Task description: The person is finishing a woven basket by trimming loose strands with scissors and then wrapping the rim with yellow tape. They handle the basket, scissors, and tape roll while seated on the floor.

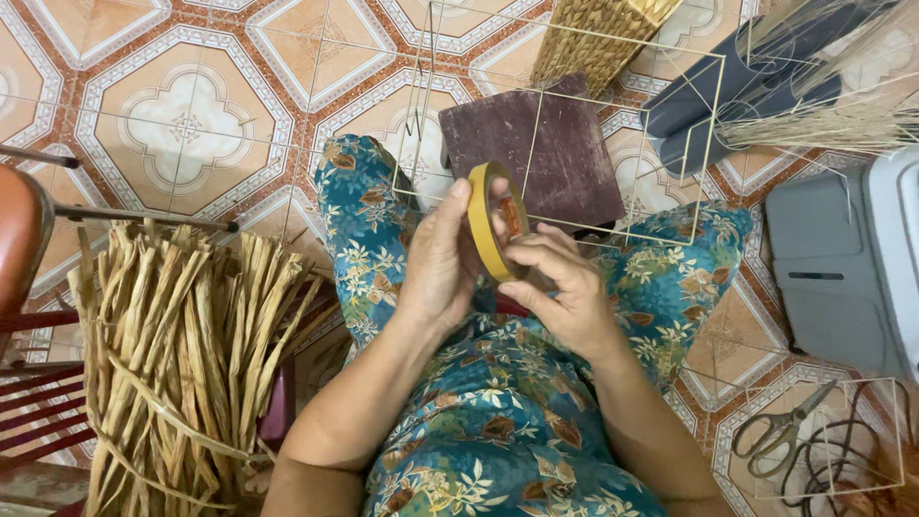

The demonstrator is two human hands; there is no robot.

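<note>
Down over the lap, both hands meet on a tape roll [494, 222], a yellow ring held on edge above the knees. The left hand [442, 258] cups the roll from the left, thumb up along its outer rim, fingers curled behind it. The right hand [558, 282] pinches the roll's lower right side, fingertips [525, 251] pressed to the ring near its reddish inner core. The roll is touching both hands and hangs clear of the floor.

Just beyond the roll a dark maroon board [560, 153] lies on the tiled floor [182, 115], with a thin wire frame [704, 144] standing over it. The legs wear blue floral cloth [498, 412].

At the left, a thick bundle of dry straw strips [182, 364] leans beside a red chair [24, 239]. At the right sit a grey box [833, 278] and, nearer the bottom corner, scissors [780, 431] on the floor beside coiled wire. A woven basket [593, 38] stands at the top edge, well apart from the hands.
</note>
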